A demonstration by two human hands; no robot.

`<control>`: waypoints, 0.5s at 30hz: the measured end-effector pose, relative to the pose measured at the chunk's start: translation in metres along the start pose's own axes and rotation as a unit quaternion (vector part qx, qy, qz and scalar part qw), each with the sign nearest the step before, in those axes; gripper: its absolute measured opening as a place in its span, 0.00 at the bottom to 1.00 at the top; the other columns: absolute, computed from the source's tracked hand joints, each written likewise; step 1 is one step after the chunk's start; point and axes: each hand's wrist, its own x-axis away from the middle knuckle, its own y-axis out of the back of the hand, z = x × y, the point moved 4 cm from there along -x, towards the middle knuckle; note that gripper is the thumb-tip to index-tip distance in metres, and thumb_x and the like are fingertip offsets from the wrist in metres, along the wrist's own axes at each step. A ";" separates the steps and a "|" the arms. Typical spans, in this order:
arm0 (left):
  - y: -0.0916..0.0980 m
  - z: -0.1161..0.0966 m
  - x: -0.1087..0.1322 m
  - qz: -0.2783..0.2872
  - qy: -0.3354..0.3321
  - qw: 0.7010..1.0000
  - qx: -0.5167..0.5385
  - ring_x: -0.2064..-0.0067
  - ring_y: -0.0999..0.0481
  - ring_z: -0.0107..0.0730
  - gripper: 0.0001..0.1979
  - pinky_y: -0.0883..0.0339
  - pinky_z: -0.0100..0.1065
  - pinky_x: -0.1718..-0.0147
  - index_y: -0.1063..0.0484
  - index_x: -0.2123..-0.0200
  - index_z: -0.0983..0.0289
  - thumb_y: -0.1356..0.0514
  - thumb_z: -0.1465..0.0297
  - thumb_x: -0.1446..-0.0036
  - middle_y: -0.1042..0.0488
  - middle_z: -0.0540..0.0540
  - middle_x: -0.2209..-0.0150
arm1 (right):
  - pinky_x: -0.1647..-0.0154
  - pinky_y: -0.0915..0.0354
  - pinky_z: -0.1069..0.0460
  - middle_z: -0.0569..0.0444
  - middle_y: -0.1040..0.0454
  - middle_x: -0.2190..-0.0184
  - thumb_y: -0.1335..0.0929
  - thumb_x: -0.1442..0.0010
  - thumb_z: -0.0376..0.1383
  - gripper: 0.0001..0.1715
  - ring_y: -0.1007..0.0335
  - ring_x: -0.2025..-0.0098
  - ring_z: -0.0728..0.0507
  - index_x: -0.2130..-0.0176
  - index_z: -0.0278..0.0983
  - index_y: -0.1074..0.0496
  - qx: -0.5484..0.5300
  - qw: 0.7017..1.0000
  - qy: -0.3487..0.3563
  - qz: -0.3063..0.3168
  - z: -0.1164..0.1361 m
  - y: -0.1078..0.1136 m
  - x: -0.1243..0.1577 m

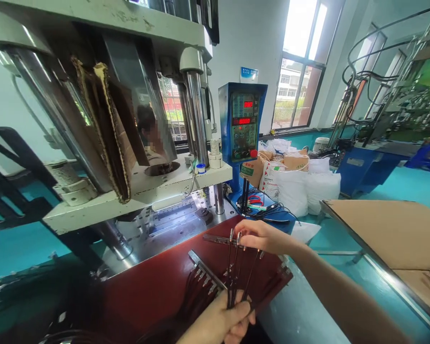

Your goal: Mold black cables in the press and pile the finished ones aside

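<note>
My right hand point(260, 236) reaches in from the right and pinches the metal-tipped ends of several thin dark cables point(236, 282). The cables run down to my left hand point(218, 322), at the bottom of the picture, whose fingers close around their lower lengths. Beneath both hands lies a dark red board point(157, 298). On it sit a metal comb fixture point(205, 270) holding a row of cable terminals and a second metal strip point(218, 240) near my right fingers. More dark cables point(197, 298) fan out from the comb across the board.
A vertical press point(136, 143) with steel columns and a lit metal bed stands to the left, a cardboard sheet hanging on its guard. A blue control box point(241, 122) shows red digits. White sacks and cartons sit behind. A cardboard-topped table point(376, 234) is on the right.
</note>
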 end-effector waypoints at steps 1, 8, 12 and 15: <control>0.000 0.000 0.000 0.009 -0.003 1.000 0.006 0.87 0.55 0.14 0.23 0.63 0.25 0.88 0.37 0.74 0.67 0.41 0.51 0.56 0.49 0.41 0.87 | 0.75 0.40 0.57 0.55 0.30 0.76 0.40 0.42 0.42 0.14 0.34 0.74 0.49 0.70 0.34 0.33 0.000 0.999 -0.006 0.038 0.001 -0.005 -0.008; 0.004 -0.008 0.004 0.000 0.001 0.999 0.053 0.88 0.56 0.14 0.24 0.65 0.26 0.88 0.38 0.77 0.65 0.38 0.50 0.61 0.51 0.40 0.89 | 0.86 0.51 0.57 0.60 0.41 0.89 0.42 0.43 0.50 0.27 0.47 0.86 0.53 0.84 0.36 0.42 -0.016 0.995 -0.051 -0.084 -0.013 0.004 -0.016; 0.006 -0.007 0.010 0.040 -0.041 0.998 -0.010 0.85 0.50 0.14 0.23 0.64 0.26 0.85 0.35 0.75 0.69 0.40 0.51 0.57 0.44 0.45 0.86 | 0.81 0.48 0.55 0.60 0.45 0.90 0.47 0.42 0.54 0.32 0.50 0.85 0.52 0.87 0.38 0.46 0.014 0.947 -0.070 -0.314 -0.037 0.057 0.019; 0.007 -0.005 0.011 0.037 -0.063 0.997 0.038 0.86 0.51 0.14 0.22 0.64 0.26 0.85 0.35 0.74 0.68 0.40 0.52 0.55 0.47 0.43 0.86 | 0.78 0.45 0.55 0.57 0.39 0.88 0.45 0.40 0.48 0.28 0.43 0.83 0.50 0.85 0.37 0.41 0.158 0.932 -0.121 -0.303 -0.061 0.083 0.059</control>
